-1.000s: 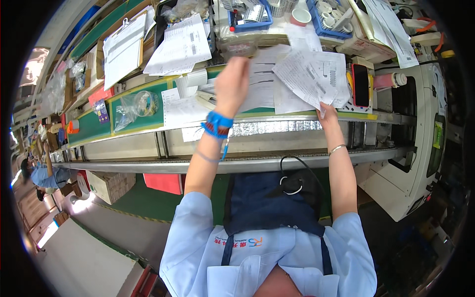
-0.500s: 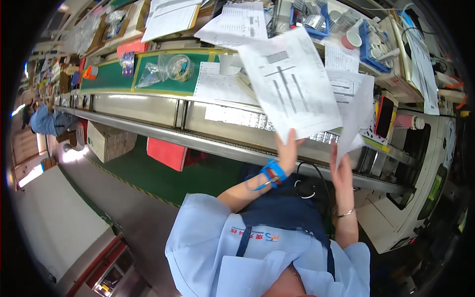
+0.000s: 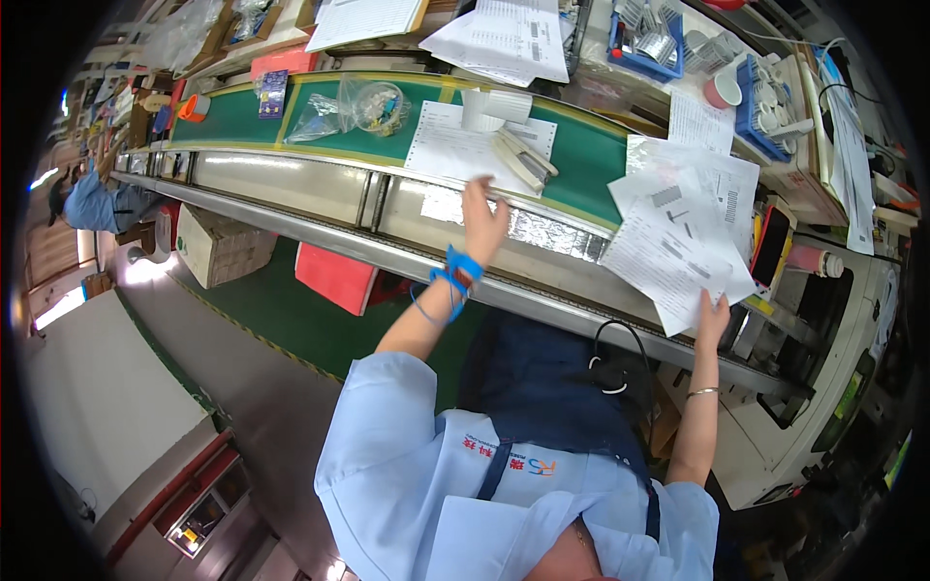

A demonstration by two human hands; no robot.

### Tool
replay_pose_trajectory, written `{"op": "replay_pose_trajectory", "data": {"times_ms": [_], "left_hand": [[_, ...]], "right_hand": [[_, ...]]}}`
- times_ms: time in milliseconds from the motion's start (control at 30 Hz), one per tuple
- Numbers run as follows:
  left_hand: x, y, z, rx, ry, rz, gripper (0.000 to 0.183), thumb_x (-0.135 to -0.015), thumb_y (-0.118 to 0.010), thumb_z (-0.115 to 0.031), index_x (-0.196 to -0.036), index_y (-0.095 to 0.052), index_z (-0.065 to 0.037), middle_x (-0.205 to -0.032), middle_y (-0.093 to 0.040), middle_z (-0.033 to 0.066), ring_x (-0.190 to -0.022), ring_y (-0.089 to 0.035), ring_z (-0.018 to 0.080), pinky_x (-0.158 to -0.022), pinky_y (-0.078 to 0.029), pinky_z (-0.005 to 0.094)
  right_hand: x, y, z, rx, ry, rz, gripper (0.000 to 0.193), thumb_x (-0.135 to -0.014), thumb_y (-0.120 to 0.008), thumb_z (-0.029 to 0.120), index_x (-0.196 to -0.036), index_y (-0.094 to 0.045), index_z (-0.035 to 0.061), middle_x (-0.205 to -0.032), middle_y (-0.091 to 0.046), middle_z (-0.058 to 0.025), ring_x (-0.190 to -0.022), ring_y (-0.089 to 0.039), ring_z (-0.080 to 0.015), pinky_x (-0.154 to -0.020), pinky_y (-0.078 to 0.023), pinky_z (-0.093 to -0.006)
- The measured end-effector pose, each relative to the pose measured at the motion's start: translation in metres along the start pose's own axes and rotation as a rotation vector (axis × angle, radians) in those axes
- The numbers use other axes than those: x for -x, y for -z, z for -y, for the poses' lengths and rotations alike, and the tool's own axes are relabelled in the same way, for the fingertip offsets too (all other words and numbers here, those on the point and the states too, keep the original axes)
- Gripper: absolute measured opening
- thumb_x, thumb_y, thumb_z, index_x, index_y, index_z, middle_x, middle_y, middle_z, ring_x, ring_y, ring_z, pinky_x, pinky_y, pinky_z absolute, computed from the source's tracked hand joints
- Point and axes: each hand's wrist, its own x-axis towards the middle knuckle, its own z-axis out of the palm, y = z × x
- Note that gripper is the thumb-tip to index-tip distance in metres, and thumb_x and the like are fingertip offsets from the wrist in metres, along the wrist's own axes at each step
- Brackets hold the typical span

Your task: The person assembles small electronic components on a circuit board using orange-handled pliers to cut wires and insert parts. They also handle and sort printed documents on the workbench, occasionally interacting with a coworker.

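Printed paper sheets [image 3: 654, 254] fan out over the right part of the bench, and my right hand [image 3: 713, 321] pinches their near edge. My left hand [image 3: 483, 228] holds nothing; its fingers are apart and slightly bent above the bench's near edge. Just beyond it lies a cream stapler [image 3: 523, 161] on a printed sheet [image 3: 436, 145]. A curled white strip of paper or labels [image 3: 499, 108] rests beside the stapler.
On the green bench mat are a bag of small parts [image 3: 380, 108], a purple packet [image 3: 272, 95] and an orange tape roll [image 3: 194, 107]. Blue baskets [image 3: 668, 60], a pink cup [image 3: 723, 91] and a phone [image 3: 770, 248] stand right. A co-worker [image 3: 97, 203] is far left.
The raised sheets have come down to the right in my right hand. My left hand has let go of the paper and moved left toward the stapler, which is now uncovered.
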Motion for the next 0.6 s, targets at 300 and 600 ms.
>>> {"op": "replay_pose_trajectory", "data": {"times_ms": [300, 600], "left_hand": [[-0.055, -0.003, 0.045, -0.098, 0.054, -0.173, 0.029, -0.068, -0.055, -0.008, -0.095, -0.047, -0.001, -0.093, -0.049, 0.0149, -0.089, -0.044, 0.0296, -0.076, -0.037, 0.0394], [-0.087, 0.049, 0.080, -0.349, 0.350, -0.216, 0.056, -0.060, -0.071, -0.022, -0.103, -0.043, 0.000, -0.091, -0.053, 0.0164, -0.085, -0.051, 0.0342, -0.072, -0.041, 0.0405]], "right_hand": [[-0.002, 0.012, 0.008, 0.020, 0.041, -0.115, 0.033, -0.082, -0.051, 0.013, -0.109, -0.046, -0.0046, -0.103, -0.054, -0.0111, -0.092, -0.049, -0.0157, -0.080, -0.038, -0.0271], [0.000, -0.007, 0.009, -0.128, 0.039, -0.149, 0.029, -0.082, -0.051, 0.012, -0.105, -0.048, -0.0047, -0.100, -0.054, -0.0101, -0.089, -0.049, -0.0143, -0.079, -0.038, -0.0266]]}}
